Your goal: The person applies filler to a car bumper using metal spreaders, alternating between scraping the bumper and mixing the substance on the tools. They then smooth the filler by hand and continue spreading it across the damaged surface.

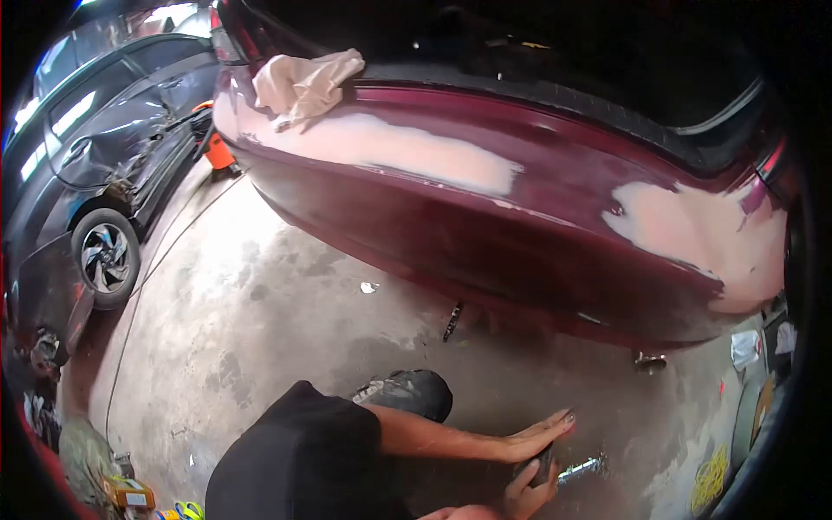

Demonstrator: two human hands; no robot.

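Note:
At the lower right my left hand (539, 437) reaches across with its fingers stretched out together, the palm side lying against a dark, block-like object (543, 465). My right hand (530, 496) curls round the same object from below, fingers bent. What kind of object it is cannot be made out. Above the hands, and apart from them, runs the maroon rear bumper (416, 234) of a car. Pale, smooth patches of filler or primer (416, 152) show on its top and at its right corner. A crumpled light cloth (308, 84) lies on its upper left.
A dark car (113, 156) with a crushed side stands at left. Near it are an orange object (218, 152) and a hose or cable (130, 321) along the concrete floor (269, 286). A yellow cord (711, 479) lies at right. A dark shoe (412, 394) is beside my arm.

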